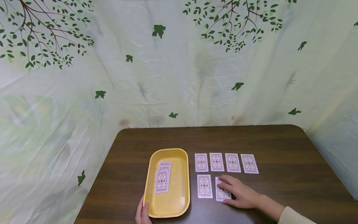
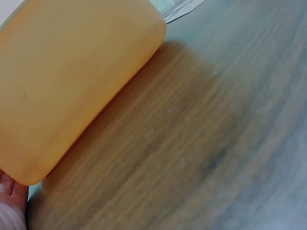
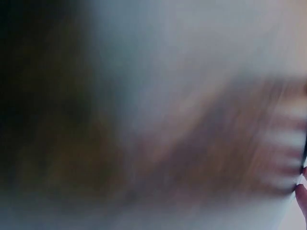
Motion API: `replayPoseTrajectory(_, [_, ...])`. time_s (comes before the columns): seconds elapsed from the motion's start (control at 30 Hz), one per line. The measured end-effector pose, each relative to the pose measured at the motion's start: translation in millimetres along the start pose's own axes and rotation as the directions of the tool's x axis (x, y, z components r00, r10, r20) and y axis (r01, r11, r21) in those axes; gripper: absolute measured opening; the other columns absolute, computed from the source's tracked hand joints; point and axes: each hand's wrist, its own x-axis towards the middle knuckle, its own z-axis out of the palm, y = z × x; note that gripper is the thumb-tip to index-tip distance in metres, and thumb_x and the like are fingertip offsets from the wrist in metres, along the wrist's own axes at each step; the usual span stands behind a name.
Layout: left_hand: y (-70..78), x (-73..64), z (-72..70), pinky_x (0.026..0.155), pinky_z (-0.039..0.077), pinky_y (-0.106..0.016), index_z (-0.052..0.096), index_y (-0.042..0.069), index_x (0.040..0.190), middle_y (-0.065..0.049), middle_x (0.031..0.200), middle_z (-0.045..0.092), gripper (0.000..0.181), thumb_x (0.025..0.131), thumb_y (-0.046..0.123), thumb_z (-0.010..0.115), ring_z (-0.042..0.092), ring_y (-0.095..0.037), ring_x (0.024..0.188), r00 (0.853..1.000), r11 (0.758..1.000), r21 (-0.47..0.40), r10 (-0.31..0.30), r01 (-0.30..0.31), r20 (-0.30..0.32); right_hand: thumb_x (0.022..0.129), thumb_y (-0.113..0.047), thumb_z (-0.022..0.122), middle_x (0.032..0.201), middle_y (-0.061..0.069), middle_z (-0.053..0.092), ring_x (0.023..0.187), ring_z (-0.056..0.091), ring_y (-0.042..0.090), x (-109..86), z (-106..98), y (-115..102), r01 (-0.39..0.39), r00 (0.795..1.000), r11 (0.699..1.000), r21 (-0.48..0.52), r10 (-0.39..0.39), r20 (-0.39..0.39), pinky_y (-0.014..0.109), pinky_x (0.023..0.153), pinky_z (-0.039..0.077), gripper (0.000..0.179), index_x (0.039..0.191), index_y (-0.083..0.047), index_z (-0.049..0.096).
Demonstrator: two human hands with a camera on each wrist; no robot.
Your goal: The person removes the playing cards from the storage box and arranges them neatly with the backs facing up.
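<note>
A yellow tray (image 1: 179,183) stands on the table, with a few overlapping playing cards (image 1: 161,182) lying patterned backs up inside. At its near left corner my left hand (image 1: 142,213) grips the rim, thumb on top; the left wrist view shows the tray's outer side (image 2: 76,86) and part of the fingers. My right hand (image 1: 241,193) is over a playing card (image 1: 223,194) right of the tray, with fingers at its upper part and thumb at its lower edge. The fingers partly hide that card. Only blur and fingertips (image 3: 301,194) appear in the right wrist view.
Beyond my right hand lies a row of several face-down cards (image 1: 216,162). Another card (image 1: 205,186) lies left of the one under my fingers. The brown wooden table (image 1: 279,149) ends at a pale curtain (image 1: 195,77) printed with leaves.
</note>
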Motion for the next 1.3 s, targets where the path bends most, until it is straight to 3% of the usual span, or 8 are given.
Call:
replayPoseTrajectory(0.33, [2.6,-1.6,1.0,0.074,0.045,-0.013,0.060,-0.006,0.117,0.017,0.096,0.062,0.029,0.092,0.005,0.050,0.058,0.000,0.086,0.999,0.997,0.053,-0.047,0.049,-0.026,0.081,-0.035,0.069,0.127,0.018,0.048,0.115,0.045,0.033,4.5,-0.3,4.2,0.032,0.998,0.999,-0.024,-0.031,0.059,0.049,0.087,0.040,0.049,0.119,-0.005,0.059])
replayPoseTrajectory(0.6, [0.6,0.0,0.4,0.074,0.045,-0.013,0.065,0.003,0.113,0.016,0.096,0.063,0.026,0.092,0.005,0.050,0.059,-0.001,0.087,0.999,0.999,0.021,-0.034,0.034,-0.016,0.082,-0.036,0.069,0.128,0.018,0.047,0.115,0.045,0.031,7.6,-1.3,5.5,0.002,0.996,1.000,-0.015,0.000,0.092,0.046,0.089,0.041,0.050,0.119,-0.005,0.059])
replayPoseTrajectory(0.97, [0.9,-0.2,0.0,0.075,0.044,-0.012,0.064,0.001,0.113,0.017,0.096,0.063,0.026,0.092,0.005,0.050,0.058,0.000,0.087,1.000,0.999,0.033,-0.025,0.026,-0.019,0.081,-0.036,0.069,0.127,0.017,0.048,0.116,0.045,0.029,12.9,2.0,6.1,-0.024,0.994,0.999,-0.031,0.028,0.107,0.044,0.091,0.041,0.048,0.118,-0.006,0.060])
replayPoseTrajectory(1.3, [4.1,-0.5,2.0,0.073,0.045,-0.012,0.056,-0.014,0.116,0.018,0.095,0.062,0.031,0.092,0.004,0.050,0.058,0.000,0.086,0.999,0.996,0.077,-0.044,0.047,-0.030,0.081,-0.039,0.068,0.127,0.016,0.048,0.116,0.045,0.028,17.5,1.2,8.4,-0.019,0.991,0.999,-0.051,0.025,0.133,0.044,0.091,0.040,0.049,0.117,-0.007,0.060])
